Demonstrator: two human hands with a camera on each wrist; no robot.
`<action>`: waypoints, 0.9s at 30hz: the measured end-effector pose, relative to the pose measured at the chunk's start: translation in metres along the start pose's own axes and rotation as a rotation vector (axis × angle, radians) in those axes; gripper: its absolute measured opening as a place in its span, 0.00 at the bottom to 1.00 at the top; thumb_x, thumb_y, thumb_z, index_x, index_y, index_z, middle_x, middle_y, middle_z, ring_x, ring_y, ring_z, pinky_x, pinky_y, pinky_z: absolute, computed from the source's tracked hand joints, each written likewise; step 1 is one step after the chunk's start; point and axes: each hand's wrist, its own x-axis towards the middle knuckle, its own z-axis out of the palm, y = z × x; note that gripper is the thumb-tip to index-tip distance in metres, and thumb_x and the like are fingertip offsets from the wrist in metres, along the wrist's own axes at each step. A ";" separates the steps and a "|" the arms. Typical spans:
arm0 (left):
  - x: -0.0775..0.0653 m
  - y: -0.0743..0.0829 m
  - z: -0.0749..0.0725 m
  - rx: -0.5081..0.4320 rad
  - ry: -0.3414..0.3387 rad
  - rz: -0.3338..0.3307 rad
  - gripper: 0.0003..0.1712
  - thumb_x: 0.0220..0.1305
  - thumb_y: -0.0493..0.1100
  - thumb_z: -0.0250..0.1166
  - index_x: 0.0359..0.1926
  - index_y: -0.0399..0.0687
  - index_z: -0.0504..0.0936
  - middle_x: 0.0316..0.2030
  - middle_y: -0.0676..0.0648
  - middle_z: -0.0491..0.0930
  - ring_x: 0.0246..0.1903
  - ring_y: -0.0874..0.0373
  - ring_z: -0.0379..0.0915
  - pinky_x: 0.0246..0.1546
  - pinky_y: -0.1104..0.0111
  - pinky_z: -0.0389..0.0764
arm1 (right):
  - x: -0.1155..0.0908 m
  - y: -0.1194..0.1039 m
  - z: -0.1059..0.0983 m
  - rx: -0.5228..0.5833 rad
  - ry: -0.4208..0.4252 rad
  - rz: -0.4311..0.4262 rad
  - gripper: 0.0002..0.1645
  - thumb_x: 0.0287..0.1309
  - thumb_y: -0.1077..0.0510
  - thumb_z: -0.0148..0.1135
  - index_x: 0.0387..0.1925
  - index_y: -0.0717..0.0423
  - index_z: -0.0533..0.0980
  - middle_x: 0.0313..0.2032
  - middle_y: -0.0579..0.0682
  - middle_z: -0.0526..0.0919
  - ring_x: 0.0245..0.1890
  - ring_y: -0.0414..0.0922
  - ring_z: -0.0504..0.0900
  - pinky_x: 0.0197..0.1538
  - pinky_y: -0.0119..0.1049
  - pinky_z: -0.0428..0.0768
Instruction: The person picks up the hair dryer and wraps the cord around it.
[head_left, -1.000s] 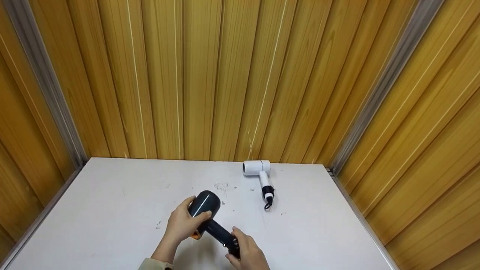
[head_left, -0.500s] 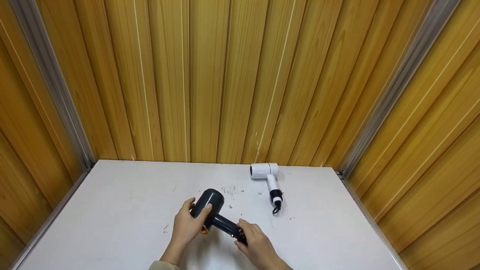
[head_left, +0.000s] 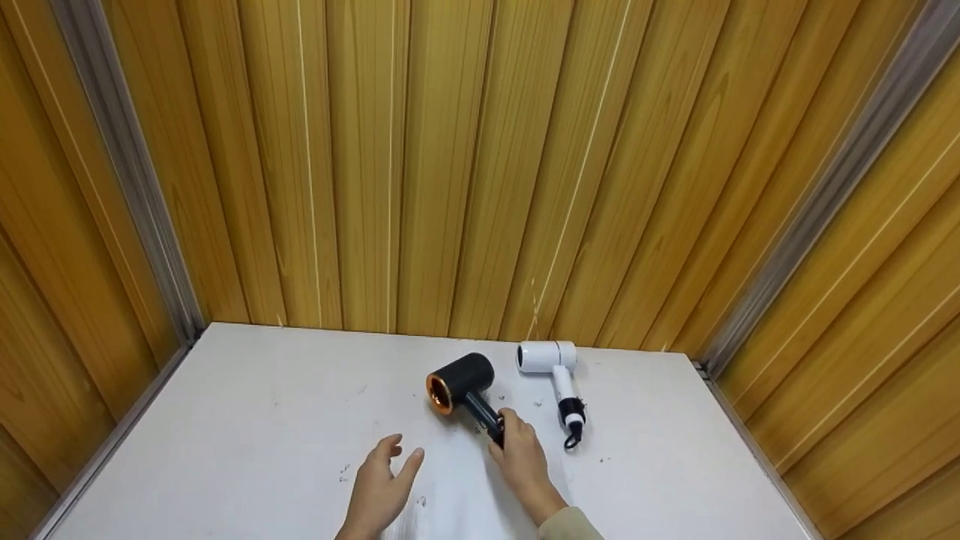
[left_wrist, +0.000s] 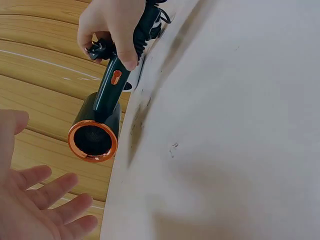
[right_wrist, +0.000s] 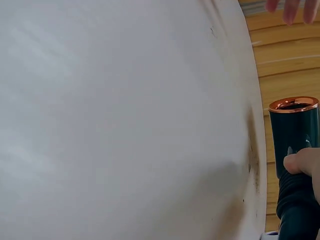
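My right hand (head_left: pixel 523 454) grips the handle end of a dark green hair dryer (head_left: pixel 466 373), where a black cord (left_wrist: pixel 101 49) is bundled. Its copper-rimmed mouth (left_wrist: pixel 93 141) points left and toward me in the head view. In the left wrist view an orange switch (left_wrist: pixel 116 77) shows on the handle. The right thumb (right_wrist: pixel 300 161) lies along the handle in the right wrist view. My left hand (head_left: pixel 382 484) is apart from the dryer, to its lower left, fingers spread and palm bare. A white hair dryer (head_left: pixel 541 357) lies just right of the green one.
The white table (head_left: pixel 247 450) has dark scuff marks here and there. The white dryer's black cord (head_left: pixel 571 409) is wrapped at its handle end. Wood-patterned panels (head_left: pixel 420 187) stand behind and on both sides, with grey metal posts (head_left: pixel 142 180) in the corners.
My left hand has let go of the green dryer's barrel. The right hand has carried the dryer forward and right, turning its copper mouth into view. The head view has shifted slightly.
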 end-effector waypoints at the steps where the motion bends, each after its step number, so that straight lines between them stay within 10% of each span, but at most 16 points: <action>1: -0.001 -0.001 0.001 0.002 -0.005 -0.009 0.40 0.55 0.65 0.56 0.55 0.36 0.68 0.47 0.37 0.74 0.49 0.39 0.69 0.41 0.51 0.74 | 0.003 0.000 0.002 0.002 -0.003 0.039 0.30 0.35 0.62 0.72 0.45 0.57 0.70 0.34 0.55 0.81 0.29 0.50 0.77 0.32 0.44 0.76; 16: -0.016 -0.018 0.006 -0.028 -0.034 -0.044 0.39 0.53 0.64 0.59 0.51 0.33 0.70 0.28 0.50 0.72 0.30 0.58 0.68 0.28 0.66 0.72 | 0.037 -0.009 0.030 -0.050 -0.079 0.459 0.26 0.45 0.62 0.67 0.47 0.59 0.68 0.39 0.59 0.78 0.35 0.55 0.77 0.33 0.48 0.76; 27: -0.034 -0.025 0.003 -0.122 -0.097 -0.090 0.42 0.50 0.66 0.60 0.53 0.35 0.71 0.27 0.51 0.72 0.28 0.59 0.69 0.29 0.67 0.72 | 0.033 0.000 0.041 0.111 -0.118 0.656 0.33 0.46 0.59 0.66 0.52 0.63 0.63 0.44 0.63 0.74 0.43 0.58 0.75 0.40 0.51 0.73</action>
